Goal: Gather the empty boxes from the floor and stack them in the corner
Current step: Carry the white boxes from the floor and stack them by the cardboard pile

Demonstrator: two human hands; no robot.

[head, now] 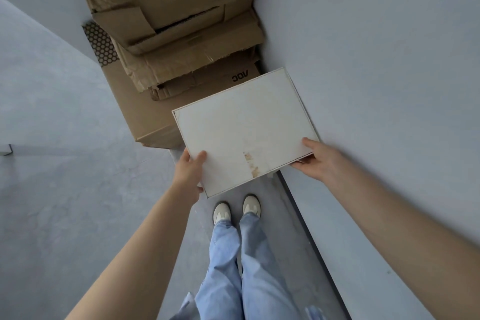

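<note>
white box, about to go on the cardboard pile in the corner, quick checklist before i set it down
1. Grip: left hand and right hand each hold a near corner of the white box: ok.
2. Box level: held roughly flat, top face up: ok.
3. Pile steady: brown boxes are crushed and lie unevenly: not ok.
4. Flat landing spot: large bottom box shows a bare strip on its near side; room for the box: cannot tell.
5. Wall clearance: box's right edge is close to the wall; touching or not: cannot tell.
6. Box empty: closed, inside hidden: cannot tell.
</note>
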